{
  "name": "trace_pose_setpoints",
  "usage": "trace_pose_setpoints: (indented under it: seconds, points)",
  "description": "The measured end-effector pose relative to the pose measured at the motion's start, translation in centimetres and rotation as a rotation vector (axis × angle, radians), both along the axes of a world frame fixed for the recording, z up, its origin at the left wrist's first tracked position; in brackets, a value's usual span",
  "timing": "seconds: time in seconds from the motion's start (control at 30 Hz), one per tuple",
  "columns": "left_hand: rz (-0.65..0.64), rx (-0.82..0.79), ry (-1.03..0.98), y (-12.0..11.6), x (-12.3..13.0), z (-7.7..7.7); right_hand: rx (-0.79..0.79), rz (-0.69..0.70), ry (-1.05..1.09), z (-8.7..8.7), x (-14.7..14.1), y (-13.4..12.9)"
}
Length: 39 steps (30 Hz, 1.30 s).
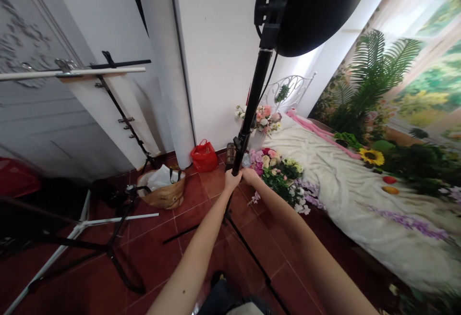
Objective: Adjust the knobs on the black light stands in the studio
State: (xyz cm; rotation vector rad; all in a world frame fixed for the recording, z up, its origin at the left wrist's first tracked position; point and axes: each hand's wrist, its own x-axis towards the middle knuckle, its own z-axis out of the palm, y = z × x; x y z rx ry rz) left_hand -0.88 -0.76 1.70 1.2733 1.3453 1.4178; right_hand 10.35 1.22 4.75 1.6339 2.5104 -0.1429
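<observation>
A black light stand [256, 84] rises from the floor in front of me, carrying a large black lamp head [317, 7] at its top. My left hand [232, 179] is closed around the pole, low on its thick section. Close beside it on the right, my right hand [249, 176] is closed at the same height, its fingers partly hidden by the pole and hand. A clamp knob [237, 142] sits on the pole just above both hands. The stand's thin legs [248, 250] spread over the red tiles.
Right of the stand are artificial flowers [277, 175] and a bed with a white cover [331, 171]. A red bag [204, 156] and a basket [165, 195] stand on the floor ahead. White and black stand legs [118, 218] cross the left side.
</observation>
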Motion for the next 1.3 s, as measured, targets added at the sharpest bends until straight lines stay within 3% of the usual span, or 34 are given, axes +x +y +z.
trace_pose_setpoints:
  seconds: [0.3, 0.53, 0.67, 0.77, 0.93, 1.1, 1.2, 1.3]
  points:
    - [0.015, -0.003, -0.026, -0.1, -0.1, 0.3, -0.011, 0.017, 0.057, -1.4, 0.2, -0.2]
    - [0.048, 0.017, -0.056, 0.0, 0.3, 0.2, 0.326, -0.128, 0.164, -5.3, -0.6, -2.9]
    - [0.051, 0.027, -0.054, 0.1, 0.3, 0.0, 0.296, -0.217, 0.256, -6.4, -1.2, -3.5]
    - [0.054, 0.025, -0.039, 0.2, 0.2, -0.2, 0.208, -0.218, 0.327, -5.5, -1.1, -3.8]
    - [0.079, 0.003, 0.029, 0.4, 0.2, -0.5, 0.044, -0.116, 0.331, -2.5, -0.3, -3.9]
    - [0.108, -0.002, 0.072, 0.2, 0.2, 0.1, 0.127, -0.085, 0.349, -0.9, 0.1, -4.4]
    - [0.133, -0.007, 0.092, 0.0, 0.3, 0.6, 0.192, -0.195, 0.368, -2.3, 0.0, -6.6]
    - [0.144, -0.012, 0.108, -0.2, 0.4, 0.8, 0.153, -0.296, 0.34, -5.6, 0.4, -10.0]
